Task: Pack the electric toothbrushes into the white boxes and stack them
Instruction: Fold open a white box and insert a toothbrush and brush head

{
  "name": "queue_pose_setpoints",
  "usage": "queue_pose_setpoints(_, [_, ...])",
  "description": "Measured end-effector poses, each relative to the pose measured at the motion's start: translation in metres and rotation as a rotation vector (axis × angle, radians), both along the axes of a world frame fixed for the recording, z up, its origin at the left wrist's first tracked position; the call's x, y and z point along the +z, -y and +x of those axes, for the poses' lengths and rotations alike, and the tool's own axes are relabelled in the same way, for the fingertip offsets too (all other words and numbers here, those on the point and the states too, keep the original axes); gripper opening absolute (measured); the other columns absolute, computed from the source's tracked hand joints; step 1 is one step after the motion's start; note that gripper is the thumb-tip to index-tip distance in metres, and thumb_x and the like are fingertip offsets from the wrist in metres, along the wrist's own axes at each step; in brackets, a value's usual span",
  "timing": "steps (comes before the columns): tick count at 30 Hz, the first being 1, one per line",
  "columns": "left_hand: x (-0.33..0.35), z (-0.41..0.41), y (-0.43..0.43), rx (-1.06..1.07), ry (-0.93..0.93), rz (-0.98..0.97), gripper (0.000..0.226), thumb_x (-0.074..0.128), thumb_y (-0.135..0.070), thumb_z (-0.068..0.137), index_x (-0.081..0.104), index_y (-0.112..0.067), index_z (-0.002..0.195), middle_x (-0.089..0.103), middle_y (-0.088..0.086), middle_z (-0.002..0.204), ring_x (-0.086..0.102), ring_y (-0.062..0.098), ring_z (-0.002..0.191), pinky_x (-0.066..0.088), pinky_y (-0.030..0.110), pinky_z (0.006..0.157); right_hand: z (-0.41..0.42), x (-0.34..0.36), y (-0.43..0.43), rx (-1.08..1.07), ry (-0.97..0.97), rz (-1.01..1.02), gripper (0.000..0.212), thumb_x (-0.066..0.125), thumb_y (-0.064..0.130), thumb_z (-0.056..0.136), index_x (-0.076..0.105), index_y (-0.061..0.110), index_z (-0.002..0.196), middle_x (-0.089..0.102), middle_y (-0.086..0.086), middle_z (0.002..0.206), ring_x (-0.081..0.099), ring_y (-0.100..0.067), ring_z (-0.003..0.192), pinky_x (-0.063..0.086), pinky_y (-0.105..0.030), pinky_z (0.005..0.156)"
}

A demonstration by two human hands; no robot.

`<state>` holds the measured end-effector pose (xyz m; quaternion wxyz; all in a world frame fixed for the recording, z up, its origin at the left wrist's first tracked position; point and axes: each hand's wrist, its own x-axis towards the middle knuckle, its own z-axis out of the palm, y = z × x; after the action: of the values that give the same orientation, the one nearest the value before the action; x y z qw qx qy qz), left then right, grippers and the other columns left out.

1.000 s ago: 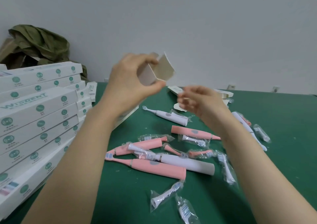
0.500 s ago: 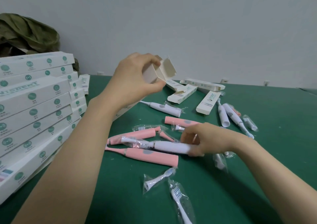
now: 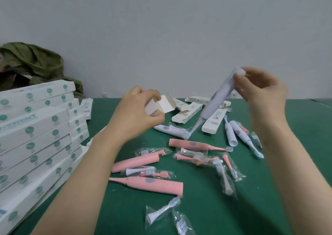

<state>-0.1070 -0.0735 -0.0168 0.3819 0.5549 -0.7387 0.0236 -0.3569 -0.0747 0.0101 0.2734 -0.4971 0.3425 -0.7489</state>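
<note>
The left hand (image 3: 133, 114) gripped a white box (image 3: 162, 104), its end flaps apparently open though blurred, above the green table (image 3: 296, 127). The right hand (image 3: 262, 91) pinched the butt of a white toothbrush (image 3: 218, 100), raised, head hanging down; it would need levelling with the box mouth before sliding in.

Green table (image 3: 296, 144) bears stacked white boxes (image 3: 36, 135), toothbrushes (image 3: 149, 185), bagged heads (image 3: 162, 211).

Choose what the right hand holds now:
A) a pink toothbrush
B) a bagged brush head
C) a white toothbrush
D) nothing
C: the right hand pinches the base end of a white toothbrush, held in the air with its brush end pointing down.
</note>
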Motion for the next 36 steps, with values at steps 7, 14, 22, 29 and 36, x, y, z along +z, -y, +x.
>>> queue_pose_setpoints(7, [-0.004,-0.002,0.006,0.041,0.063,0.030,0.038,0.066,-0.036,0.072,0.058,-0.036,0.109,0.043,-0.011,0.092,0.043,0.015,0.091,0.034,0.026,0.068,0.016,0.009,-0.007,-0.084,0.283,-0.156,0.018,0.066,0.003,0.087,0.062,-0.001,0.104,0.066,-0.002,0.086,0.066,-0.011,0.087,0.054,-0.027,0.085])
queue_pose_setpoints(14, [-0.004,-0.007,0.004,0.079,0.061,-0.008,0.035,0.063,-0.038,0.072,0.057,-0.037,0.107,0.041,-0.014,0.087,0.041,0.015,0.087,0.032,0.027,0.065,0.019,0.010,-0.007,-0.074,0.349,-0.200,0.009,0.066,0.002,0.087,0.062,0.006,0.094,0.067,0.001,0.082,0.067,-0.009,0.085,0.054,-0.028,0.083])
queue_pose_setpoints(22, [0.004,-0.021,-0.004,-0.053,-0.054,-0.081,0.038,0.069,-0.035,0.072,0.063,-0.035,0.110,0.050,-0.007,0.093,0.045,-0.004,0.078,0.030,0.000,0.066,0.066,-0.020,-0.009,0.009,0.104,-0.114,0.015,0.072,0.003,0.080,0.066,0.017,0.080,0.068,0.007,0.075,0.063,-0.003,0.072,0.051,-0.018,0.072])
queue_pose_setpoints(29, [0.007,-0.018,-0.008,-0.054,-0.041,-0.059,0.037,0.072,-0.029,0.070,0.066,-0.029,0.107,0.057,-0.001,0.104,0.047,0.008,0.084,0.030,0.000,0.068,0.084,-0.047,-0.022,-0.031,-0.625,-0.064,0.016,0.058,0.015,0.092,0.070,0.025,0.095,0.050,0.007,0.098,0.049,0.003,0.084,0.034,-0.008,0.073])
queue_pose_setpoints(36, [0.008,-0.006,-0.003,0.024,-0.060,-0.078,0.036,0.070,-0.033,0.070,0.066,-0.030,0.105,0.052,-0.007,0.093,0.042,0.004,0.074,0.028,0.001,0.063,0.090,-0.081,-0.021,0.155,-0.976,0.171,0.017,0.059,0.006,0.084,0.069,0.019,0.088,0.065,0.008,0.087,0.051,0.000,0.070,0.038,-0.008,0.066])
